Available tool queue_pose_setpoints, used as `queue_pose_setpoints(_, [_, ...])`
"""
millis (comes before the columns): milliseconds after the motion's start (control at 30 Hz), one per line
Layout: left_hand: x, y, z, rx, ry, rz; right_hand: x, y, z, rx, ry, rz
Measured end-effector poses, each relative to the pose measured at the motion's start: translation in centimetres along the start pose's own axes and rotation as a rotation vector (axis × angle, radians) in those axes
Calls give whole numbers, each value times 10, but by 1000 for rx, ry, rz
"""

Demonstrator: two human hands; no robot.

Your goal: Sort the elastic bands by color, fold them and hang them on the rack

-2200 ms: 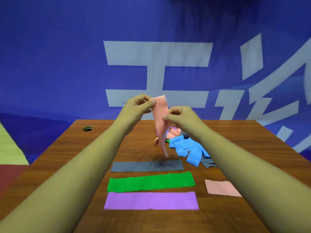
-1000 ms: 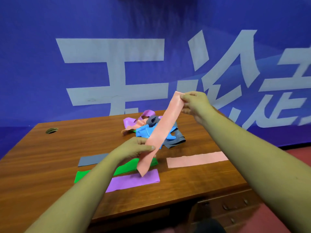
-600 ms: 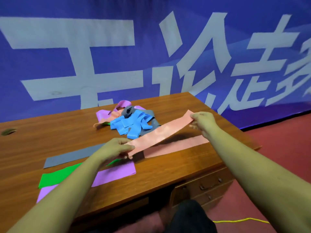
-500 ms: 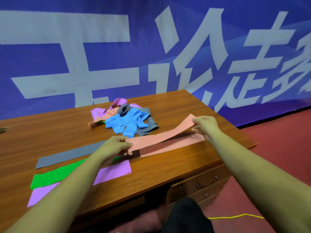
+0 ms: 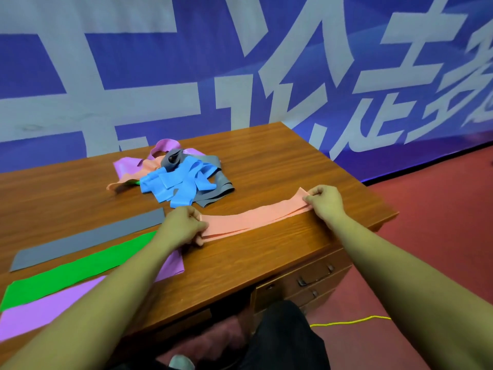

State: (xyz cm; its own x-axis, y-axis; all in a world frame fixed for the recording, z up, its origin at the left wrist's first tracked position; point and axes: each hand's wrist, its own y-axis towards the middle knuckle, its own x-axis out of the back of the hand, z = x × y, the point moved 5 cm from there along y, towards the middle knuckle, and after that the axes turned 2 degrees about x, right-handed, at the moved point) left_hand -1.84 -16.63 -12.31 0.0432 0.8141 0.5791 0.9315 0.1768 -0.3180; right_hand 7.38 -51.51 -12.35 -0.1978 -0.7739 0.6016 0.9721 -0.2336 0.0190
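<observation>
Both hands pinch pink band (image 5: 250,217) ends — left hand (image 5: 181,227) near-centre, right hand (image 5: 324,201) at desk (image 5: 266,166) right edge — fingers curled tight.

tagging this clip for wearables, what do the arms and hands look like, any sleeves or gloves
Both arms are bare up to the frame edge: no sleeve on the left arm or right arm. The left hand and right hand wear no gloves; no watch, wristband or ring shows.
</observation>
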Motion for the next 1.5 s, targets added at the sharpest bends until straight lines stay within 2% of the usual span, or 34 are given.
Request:
queue_pose_setpoints(100, [-7,-2,-1,-13,97,-45,-3,-1,-5,88,-95,-27])
queue_pose_setpoints(300, [-16,-8,-3,-102,196,-190,-5,-9,-12,199,-60,-124])
queue_pose_setpoints(467, [-16,-13,-6,-235,440,-266,-10,-15,-5,253,-292,-163])
queue_pose_setpoints(533, [-7,-9,-9,-245,459,-314,-12,-16,6,284,-317,-186])
queue_pose_setpoints(800, [51,26,-17,-270,431,-458,-89,-23,103,438,-215,191])
queue_pose_setpoints(933, [59,49,-15,-288,456,-450,-128,-20,127,398,-200,260])
queue_pose_setpoints(1100, [43,71,-11,-284,523,-283,-160,-4,131,350,-229,295])
queue_pose_setpoints(1200, [38,84,-2,-255,578,-246,-172,4,126,328,-194,280])
queue_pose_setpoints(1333, [44,96,5,-291,548,-263,-173,12,120,304,-55,211])
queue_pose_setpoints(1500, [64,102,-4,-324,353,-312,-159,10,143,336,208,175])
